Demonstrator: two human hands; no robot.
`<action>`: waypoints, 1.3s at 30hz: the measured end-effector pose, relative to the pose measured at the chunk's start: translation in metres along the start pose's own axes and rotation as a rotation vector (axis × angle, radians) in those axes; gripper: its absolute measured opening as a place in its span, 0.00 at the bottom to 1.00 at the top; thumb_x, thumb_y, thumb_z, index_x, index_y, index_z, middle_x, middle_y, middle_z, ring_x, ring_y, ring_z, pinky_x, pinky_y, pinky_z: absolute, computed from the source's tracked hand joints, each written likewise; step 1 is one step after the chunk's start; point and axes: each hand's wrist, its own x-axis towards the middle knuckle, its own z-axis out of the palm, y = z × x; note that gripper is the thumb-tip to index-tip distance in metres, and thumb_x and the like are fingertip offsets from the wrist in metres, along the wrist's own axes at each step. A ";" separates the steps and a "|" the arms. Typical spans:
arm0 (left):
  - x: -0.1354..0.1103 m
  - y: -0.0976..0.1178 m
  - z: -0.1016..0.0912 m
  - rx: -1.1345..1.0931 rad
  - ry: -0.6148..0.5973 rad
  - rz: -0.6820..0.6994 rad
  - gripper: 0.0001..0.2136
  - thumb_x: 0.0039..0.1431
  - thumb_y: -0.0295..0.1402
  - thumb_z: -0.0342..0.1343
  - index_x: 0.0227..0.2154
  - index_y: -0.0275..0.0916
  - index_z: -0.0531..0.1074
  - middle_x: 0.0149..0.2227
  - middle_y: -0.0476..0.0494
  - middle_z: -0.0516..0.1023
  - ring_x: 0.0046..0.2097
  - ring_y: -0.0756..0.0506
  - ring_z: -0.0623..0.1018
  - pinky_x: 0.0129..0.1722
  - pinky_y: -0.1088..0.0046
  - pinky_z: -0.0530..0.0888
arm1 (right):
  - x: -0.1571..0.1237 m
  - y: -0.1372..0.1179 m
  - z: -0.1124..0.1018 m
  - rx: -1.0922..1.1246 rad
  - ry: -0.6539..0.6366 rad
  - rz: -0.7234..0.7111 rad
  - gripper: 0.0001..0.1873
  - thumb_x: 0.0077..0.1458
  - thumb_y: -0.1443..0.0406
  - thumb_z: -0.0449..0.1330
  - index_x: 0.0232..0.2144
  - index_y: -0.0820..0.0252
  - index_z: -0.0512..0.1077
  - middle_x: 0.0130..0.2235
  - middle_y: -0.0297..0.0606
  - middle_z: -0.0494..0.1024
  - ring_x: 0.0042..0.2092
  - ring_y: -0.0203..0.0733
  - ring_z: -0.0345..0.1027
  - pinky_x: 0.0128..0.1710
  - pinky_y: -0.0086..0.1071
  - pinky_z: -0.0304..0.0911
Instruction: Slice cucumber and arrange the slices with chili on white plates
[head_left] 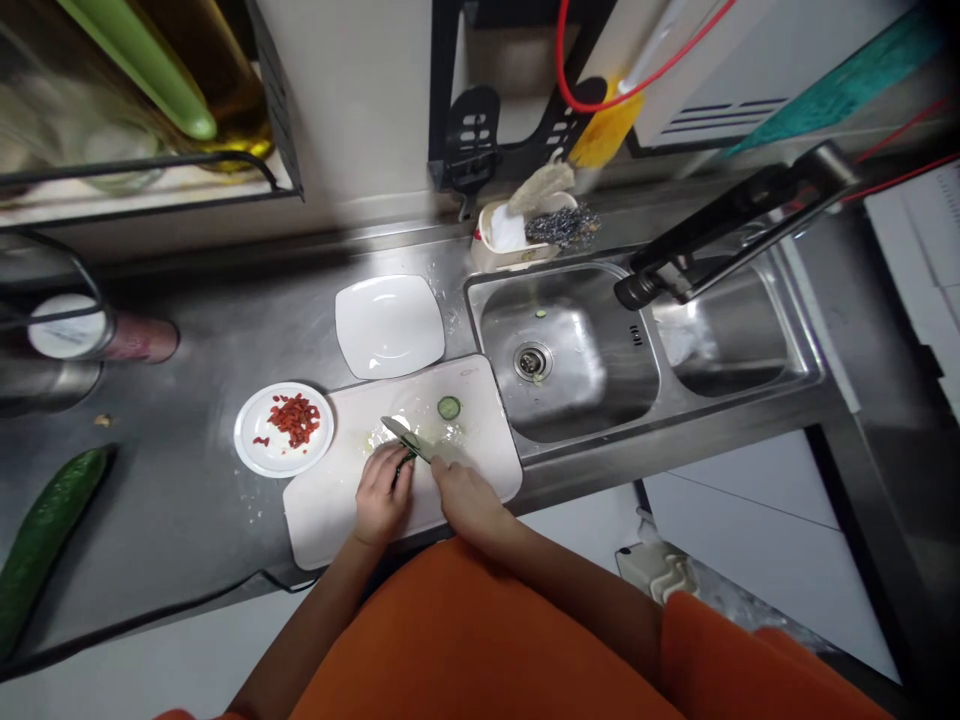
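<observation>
My right hand is closed round the handle of a kitchen knife, whose blade points up and left over the white cutting board. My left hand presses its fingers on a dark green cucumber piece, mostly hidden beneath them and right beside the blade. Farther up the board lies one round cucumber slice. Wet, shiny patches mark the board around the knife.
Left of the board stands a white plate of red bits; behind it, a square white dish. A whole cucumber lies far left. To the right are the steel sink and black faucet. A sponge holder sits behind.
</observation>
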 end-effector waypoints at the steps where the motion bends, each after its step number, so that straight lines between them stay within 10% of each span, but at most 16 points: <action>1: 0.000 0.000 0.000 -0.002 0.004 -0.001 0.10 0.60 0.31 0.50 0.42 0.39 0.72 0.41 0.41 0.77 0.46 0.45 0.75 0.51 0.62 0.71 | 0.001 -0.001 0.001 -0.003 0.009 0.003 0.20 0.58 0.76 0.39 0.46 0.63 0.64 0.37 0.45 0.75 0.38 0.44 0.71 0.35 0.32 0.63; 26: -0.006 0.000 0.001 0.041 0.027 -0.024 0.08 0.59 0.32 0.52 0.40 0.38 0.71 0.42 0.41 0.76 0.47 0.45 0.74 0.50 0.65 0.70 | -0.048 0.007 -0.020 -0.015 -0.086 0.055 0.19 0.56 0.75 0.45 0.48 0.59 0.62 0.37 0.43 0.73 0.38 0.44 0.71 0.32 0.29 0.61; 34: 0.018 0.022 -0.018 0.062 0.113 0.000 0.06 0.58 0.33 0.54 0.37 0.40 0.72 0.37 0.43 0.75 0.44 0.45 0.72 0.48 0.62 0.68 | -0.043 0.030 -0.024 -0.172 0.167 0.103 0.15 0.61 0.72 0.42 0.46 0.59 0.62 0.45 0.46 0.66 0.38 0.40 0.68 0.36 0.30 0.61; 39: 0.062 0.030 -0.005 0.078 -0.237 -0.005 0.07 0.54 0.39 0.58 0.34 0.44 0.74 0.34 0.47 0.76 0.41 0.44 0.70 0.41 0.64 0.65 | -0.032 0.045 -0.023 -0.253 0.229 0.141 0.13 0.62 0.72 0.43 0.46 0.60 0.61 0.44 0.46 0.66 0.39 0.40 0.66 0.38 0.31 0.60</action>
